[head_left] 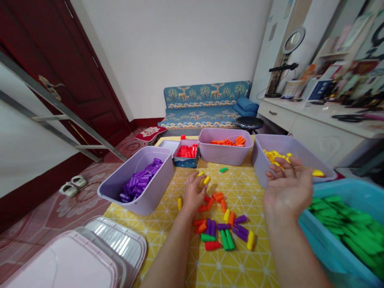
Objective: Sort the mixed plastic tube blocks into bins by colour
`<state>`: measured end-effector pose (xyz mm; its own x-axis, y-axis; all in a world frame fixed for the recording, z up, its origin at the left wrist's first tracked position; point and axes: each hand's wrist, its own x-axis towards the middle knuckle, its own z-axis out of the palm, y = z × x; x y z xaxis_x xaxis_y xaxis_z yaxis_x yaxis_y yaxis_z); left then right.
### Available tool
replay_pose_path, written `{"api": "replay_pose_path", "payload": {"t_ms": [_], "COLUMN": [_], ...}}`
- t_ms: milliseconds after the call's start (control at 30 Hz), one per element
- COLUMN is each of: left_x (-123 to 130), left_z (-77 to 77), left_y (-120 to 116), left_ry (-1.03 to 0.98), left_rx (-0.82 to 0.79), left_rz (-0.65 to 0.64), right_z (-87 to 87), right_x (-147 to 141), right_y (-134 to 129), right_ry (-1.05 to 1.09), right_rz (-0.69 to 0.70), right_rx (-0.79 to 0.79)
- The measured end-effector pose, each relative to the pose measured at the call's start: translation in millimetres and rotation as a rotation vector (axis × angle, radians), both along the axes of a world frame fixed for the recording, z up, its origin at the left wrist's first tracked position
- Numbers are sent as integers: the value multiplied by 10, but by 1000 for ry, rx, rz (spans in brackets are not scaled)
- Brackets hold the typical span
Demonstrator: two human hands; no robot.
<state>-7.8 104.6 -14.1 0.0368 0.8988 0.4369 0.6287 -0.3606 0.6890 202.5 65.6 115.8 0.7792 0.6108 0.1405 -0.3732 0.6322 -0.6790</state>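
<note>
My left hand (193, 191) is over the middle of the yellow patterned table, its fingertips at two yellow pieces (205, 180); whether it grips them is hard to tell. Palm up, my right hand (288, 186) hovers at the near edge of the lilac bin of yellow pieces (271, 157), fingers apart and nothing seen in it. Between my arms lie scattered orange pieces (218, 196), purple pieces (241, 231), green pieces (227, 239), a red piece (212, 245) and some yellow ones (250, 241). A lone yellow piece (179, 204) lies left of my left hand.
A purple-filled bin (163, 186) stands left, a tin of red pieces (186, 161) and an orange-filled bin (223, 156) at the back. On the right is a blue bin of green pieces (348, 224). Stacked lids (69, 260) lie front left. A green piece (223, 170) lies near the back.
</note>
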Motion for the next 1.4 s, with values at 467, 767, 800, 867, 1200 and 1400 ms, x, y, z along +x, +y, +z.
{"api": "replay_pose_path", "payload": {"t_ms": [467,767,800,867,1200,1400], "left_x": [9,-269,-229,-58,774,545], "left_z": [104,957,1076,1250,765,699], "left_y": [-52,-373,-456,-629,-1013,-749], "left_ry": [232,542,605,729,954,658], "left_rx": [-206,-474,-483,-495,-518,-425], "left_rz": [-263,-370,-358,-374,-415,-271], "right_z": [-1238,-761,-758,-806,-1097,-1159], "right_x": [-176,18,49,87,155,106], "right_y": [401,186,184,200,294,331], "right_ry": [-1408,-1641,-1679,-1692,-1503,-1544], "right_rz": [604,858,849,867,942,845], "right_rx": [-536,-813,-881,-939,-844,-671]}}
